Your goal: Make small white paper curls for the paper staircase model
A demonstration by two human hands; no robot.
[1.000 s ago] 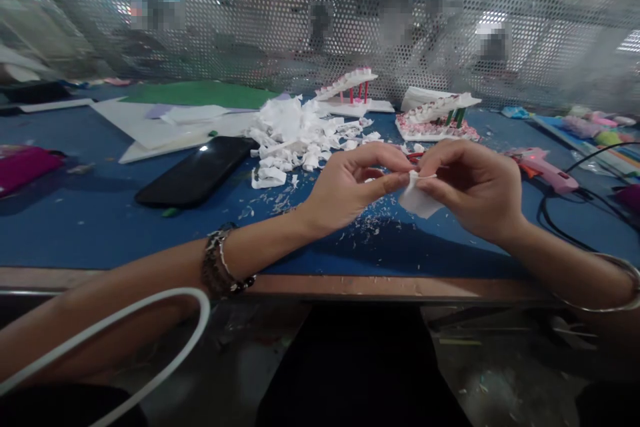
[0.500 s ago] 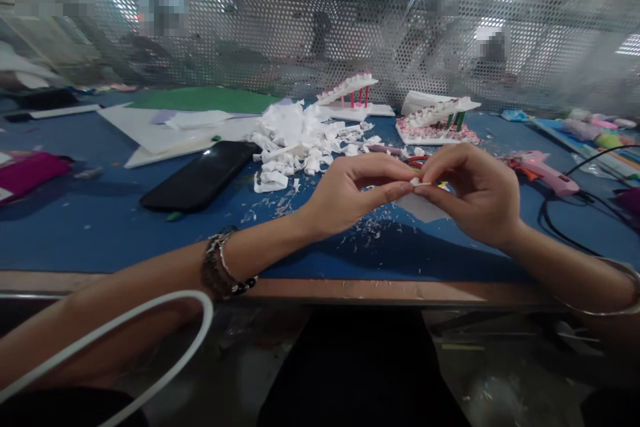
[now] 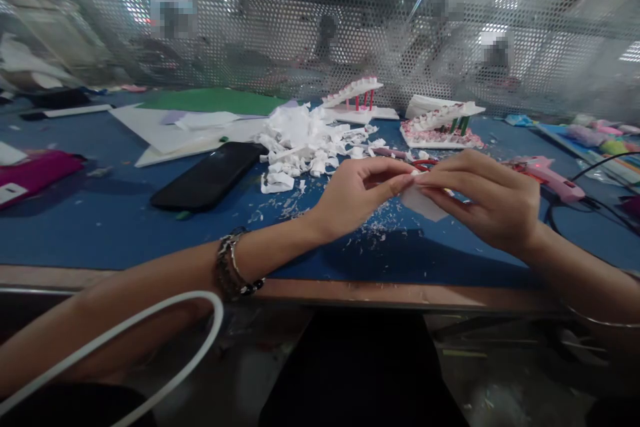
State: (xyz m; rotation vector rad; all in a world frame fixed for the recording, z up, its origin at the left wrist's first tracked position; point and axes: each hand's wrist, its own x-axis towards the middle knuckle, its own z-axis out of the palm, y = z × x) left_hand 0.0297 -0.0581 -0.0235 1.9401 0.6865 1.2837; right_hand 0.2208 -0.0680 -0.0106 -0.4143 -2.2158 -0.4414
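Note:
My left hand [image 3: 353, 197] is closed in a pinch, thumb against fingers, on a small white piece of what looks like paper or foam [image 3: 415, 173]. Touching the same bit from the other side are the fingertips of my right hand [image 3: 487, 197], also pinched together; those fingers hide most of it. Just below and behind the fingertips a white sheet [image 3: 424, 205] lies on the blue table [image 3: 280, 250], and a red-handled tool [image 3: 424, 163] shows partly behind them. To the left is a heap of torn white scraps [image 3: 300, 137].
A black phone [image 3: 210, 177] lies left of the scraps. Two small white models on posts, one with red posts [image 3: 355, 97] and one with green posts [image 3: 445, 121], stand at the back. A pink glue gun [image 3: 553, 179] with black cables rests at right. A perforated metal screen [image 3: 280, 33] rises behind.
My right hand has turned flatter, its fingers now stretching further over the small white piece. My left hand keeps its pinch. The whole view has shifted slightly.

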